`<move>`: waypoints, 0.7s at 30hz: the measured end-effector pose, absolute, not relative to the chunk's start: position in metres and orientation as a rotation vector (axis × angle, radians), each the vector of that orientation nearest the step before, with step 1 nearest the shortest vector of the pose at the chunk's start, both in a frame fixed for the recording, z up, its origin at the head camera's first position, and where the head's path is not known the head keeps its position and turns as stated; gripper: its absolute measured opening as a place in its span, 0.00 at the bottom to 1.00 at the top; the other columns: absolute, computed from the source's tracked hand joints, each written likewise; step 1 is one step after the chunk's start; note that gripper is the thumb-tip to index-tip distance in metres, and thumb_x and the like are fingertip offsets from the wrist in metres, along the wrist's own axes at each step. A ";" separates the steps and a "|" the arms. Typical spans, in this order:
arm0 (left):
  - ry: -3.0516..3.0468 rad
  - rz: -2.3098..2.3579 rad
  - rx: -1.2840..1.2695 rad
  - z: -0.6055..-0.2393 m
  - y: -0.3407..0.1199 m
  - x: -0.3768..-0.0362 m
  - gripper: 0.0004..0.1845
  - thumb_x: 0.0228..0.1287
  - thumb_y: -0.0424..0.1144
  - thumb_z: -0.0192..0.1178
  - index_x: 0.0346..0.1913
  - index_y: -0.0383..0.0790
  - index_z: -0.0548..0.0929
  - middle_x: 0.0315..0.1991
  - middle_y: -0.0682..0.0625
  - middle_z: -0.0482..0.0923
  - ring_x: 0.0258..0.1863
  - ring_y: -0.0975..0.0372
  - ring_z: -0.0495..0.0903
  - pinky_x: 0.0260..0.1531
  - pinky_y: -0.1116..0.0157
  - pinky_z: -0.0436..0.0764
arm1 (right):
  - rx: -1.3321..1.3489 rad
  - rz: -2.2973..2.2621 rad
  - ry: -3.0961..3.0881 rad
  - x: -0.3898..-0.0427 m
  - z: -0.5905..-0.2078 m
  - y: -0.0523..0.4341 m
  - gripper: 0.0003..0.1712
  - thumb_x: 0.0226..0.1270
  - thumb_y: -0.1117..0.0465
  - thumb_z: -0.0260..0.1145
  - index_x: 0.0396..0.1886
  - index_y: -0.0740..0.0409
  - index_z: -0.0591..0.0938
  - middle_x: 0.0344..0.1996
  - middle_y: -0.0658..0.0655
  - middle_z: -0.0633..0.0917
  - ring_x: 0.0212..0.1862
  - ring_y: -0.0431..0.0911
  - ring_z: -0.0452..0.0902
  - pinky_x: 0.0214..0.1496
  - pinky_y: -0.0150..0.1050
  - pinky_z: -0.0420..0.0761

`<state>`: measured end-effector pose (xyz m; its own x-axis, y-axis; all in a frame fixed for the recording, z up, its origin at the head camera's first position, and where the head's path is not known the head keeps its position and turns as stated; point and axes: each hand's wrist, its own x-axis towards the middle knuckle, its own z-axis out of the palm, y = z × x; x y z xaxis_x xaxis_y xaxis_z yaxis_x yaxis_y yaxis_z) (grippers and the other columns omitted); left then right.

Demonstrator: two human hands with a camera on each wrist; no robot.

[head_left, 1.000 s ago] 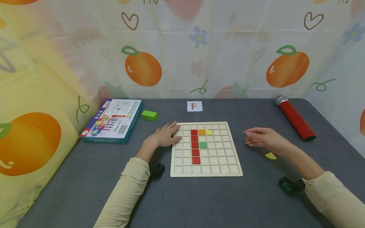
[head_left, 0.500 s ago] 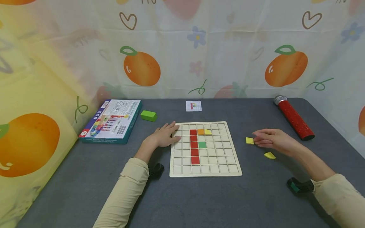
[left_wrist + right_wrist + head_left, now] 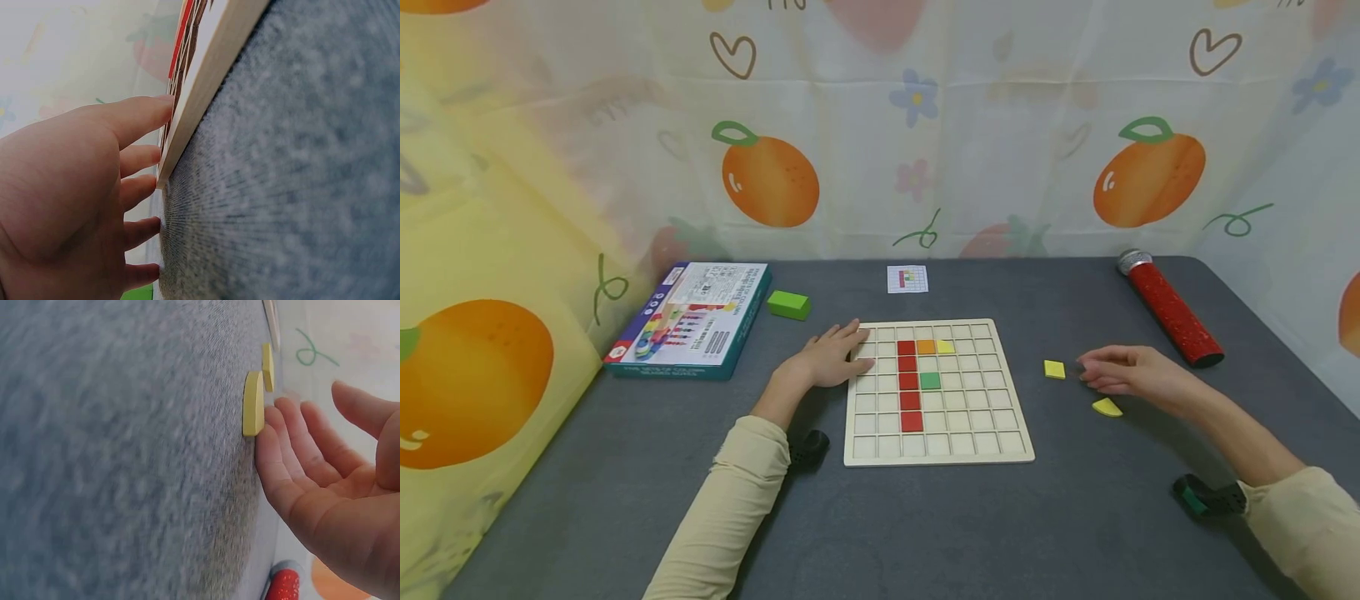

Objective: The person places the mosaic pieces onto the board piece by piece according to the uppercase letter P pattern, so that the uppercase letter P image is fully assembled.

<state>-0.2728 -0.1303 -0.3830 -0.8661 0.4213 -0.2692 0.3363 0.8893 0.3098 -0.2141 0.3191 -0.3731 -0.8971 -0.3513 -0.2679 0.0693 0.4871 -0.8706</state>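
Resting flat, the left hand presses the left edge of the wooden grid board. The right hand, fingers relaxed and holding nothing, hovers between a yellow square tile and a yellow curved piece near the table's right edge. Seven tiles sit in the board; most cells remain unfilled.

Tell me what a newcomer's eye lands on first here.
The wooden grid board mid-table, with a red column of tiles plus orange, yellow and green ones beside it. The left hand rests flat on its left edge. The right hand hovers open by a yellow square tile and a yellow curved tile lying on the grey table.
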 end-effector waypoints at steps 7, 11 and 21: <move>2.725 0.368 0.557 -0.384 -0.130 -0.273 0.36 0.72 0.56 0.46 0.76 0.44 0.52 0.76 0.45 0.40 0.73 0.47 0.40 0.66 0.42 0.44 | -0.397 -1.298 2.411 -0.208 -0.375 0.327 0.25 0.71 0.62 0.59 0.61 0.76 0.69 0.49 0.67 0.80 0.44 0.38 0.79 0.46 0.33 0.79; 2.727 0.368 0.558 -0.385 -0.130 -0.274 0.36 0.72 0.56 0.46 0.76 0.44 0.52 0.76 0.45 0.40 0.73 0.47 0.40 0.66 0.42 0.45 | -0.523 -1.235 2.454 -0.204 -0.374 0.328 0.24 0.68 0.65 0.62 0.59 0.75 0.71 0.47 0.66 0.80 0.44 0.38 0.79 0.44 0.33 0.79; 2.724 0.368 0.562 -0.383 -0.130 -0.274 0.36 0.72 0.55 0.46 0.76 0.42 0.53 0.76 0.44 0.40 0.73 0.46 0.40 0.66 0.42 0.45 | -0.698 -1.141 2.506 -0.200 -0.377 0.334 0.27 0.60 0.67 0.69 0.57 0.73 0.74 0.46 0.63 0.81 0.46 0.38 0.77 0.44 0.30 0.79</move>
